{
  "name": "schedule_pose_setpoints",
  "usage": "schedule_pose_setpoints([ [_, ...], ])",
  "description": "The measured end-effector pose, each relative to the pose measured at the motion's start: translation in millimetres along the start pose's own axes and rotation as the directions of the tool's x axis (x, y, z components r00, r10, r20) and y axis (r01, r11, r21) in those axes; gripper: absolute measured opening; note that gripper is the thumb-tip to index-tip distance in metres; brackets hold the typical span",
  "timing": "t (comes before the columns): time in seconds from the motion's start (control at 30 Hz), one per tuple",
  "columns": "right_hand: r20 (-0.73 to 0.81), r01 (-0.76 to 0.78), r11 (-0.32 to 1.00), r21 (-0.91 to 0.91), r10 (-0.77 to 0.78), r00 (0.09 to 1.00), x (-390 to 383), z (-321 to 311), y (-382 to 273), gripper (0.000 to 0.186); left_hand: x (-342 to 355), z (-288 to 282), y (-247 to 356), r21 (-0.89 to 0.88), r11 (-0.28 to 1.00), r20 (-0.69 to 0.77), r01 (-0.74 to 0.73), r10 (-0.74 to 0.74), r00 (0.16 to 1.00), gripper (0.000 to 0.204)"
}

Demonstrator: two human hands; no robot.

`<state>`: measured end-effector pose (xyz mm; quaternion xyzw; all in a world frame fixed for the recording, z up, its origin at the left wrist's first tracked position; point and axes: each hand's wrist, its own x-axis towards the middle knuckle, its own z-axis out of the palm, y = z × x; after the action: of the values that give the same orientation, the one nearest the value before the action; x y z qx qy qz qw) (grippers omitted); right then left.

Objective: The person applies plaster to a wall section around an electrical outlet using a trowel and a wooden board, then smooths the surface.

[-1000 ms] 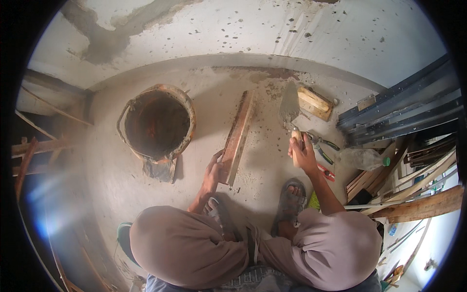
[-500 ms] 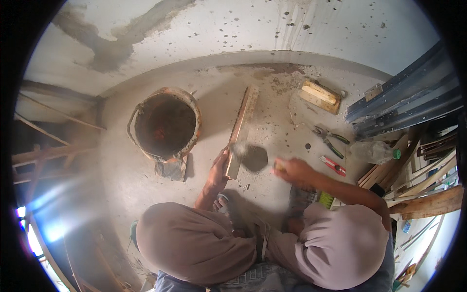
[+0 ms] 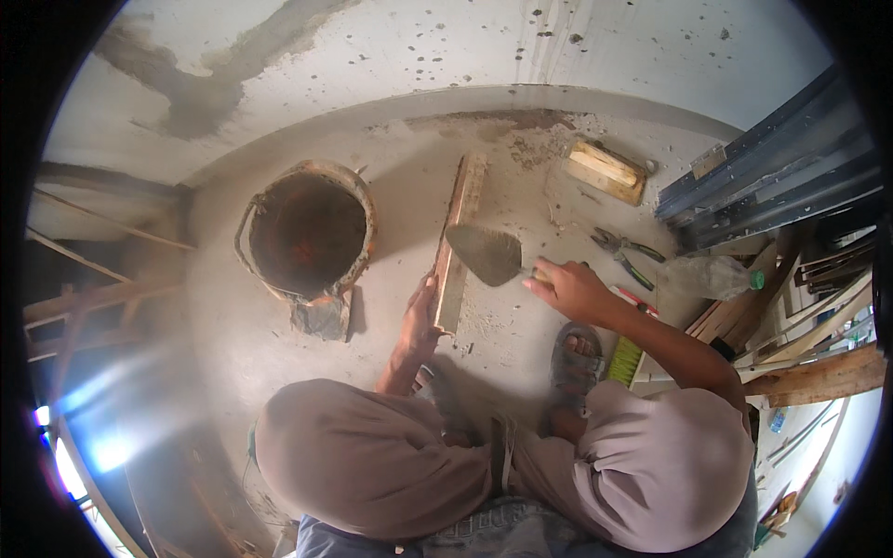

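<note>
My left hand [image 3: 420, 314] is closed round the near end of a long, narrow wooden batten [image 3: 452, 296] with a mortar-smeared face. The batten points away from me across the floor, tilted on its edge. In my right hand [image 3: 575, 292] is the handle of a pointed trowel [image 3: 487, 258]. The trowel's grey, mortar-coated blade points left, and its tip overlaps the batten's right side; whether they touch I cannot tell. Bits of mortar lie on the floor beside the batten.
A mortar-crusted bucket [image 3: 310, 232] stands at the left. Toward the back right lies a wooden float [image 3: 606, 171]; nearer are pliers [image 3: 629, 255], a red cutter [image 3: 634, 299], a plastic bottle [image 3: 712, 279] and a green-bristled brush [image 3: 625, 361]. Dark metal profiles [image 3: 772, 158] and timber offcuts line the right.
My right hand and the trowel have moved a little away from me, and the blade, blurred before, now shows sharply. The left hand still grips the batten. The whole view has shifted slightly.
</note>
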<state>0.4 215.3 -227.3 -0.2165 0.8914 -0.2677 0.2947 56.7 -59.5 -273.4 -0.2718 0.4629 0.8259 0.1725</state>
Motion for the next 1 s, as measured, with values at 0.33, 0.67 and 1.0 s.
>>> schedule_pose_setpoints([
  [0.33,0.042,0.038,0.994,-0.098,-0.034,0.999,-37,2,-17,0.04,11,2,1,-0.003,0.999,0.021,-0.04,0.04,0.999,0.047],
  [0.67,0.02,0.049,0.995,-0.085,-0.047,0.999,-36,2,-8,0.04,0,7,15,-0.027,1.0,0.016,0.013,-0.013,1.0,0.043],
  [1.0,0.193,0.09,0.986,-0.139,-0.062,0.979,-57,-4,-36,0.044,15,8,15,-0.004,1.0,-0.011,0.006,-0.006,1.0,0.049],
])
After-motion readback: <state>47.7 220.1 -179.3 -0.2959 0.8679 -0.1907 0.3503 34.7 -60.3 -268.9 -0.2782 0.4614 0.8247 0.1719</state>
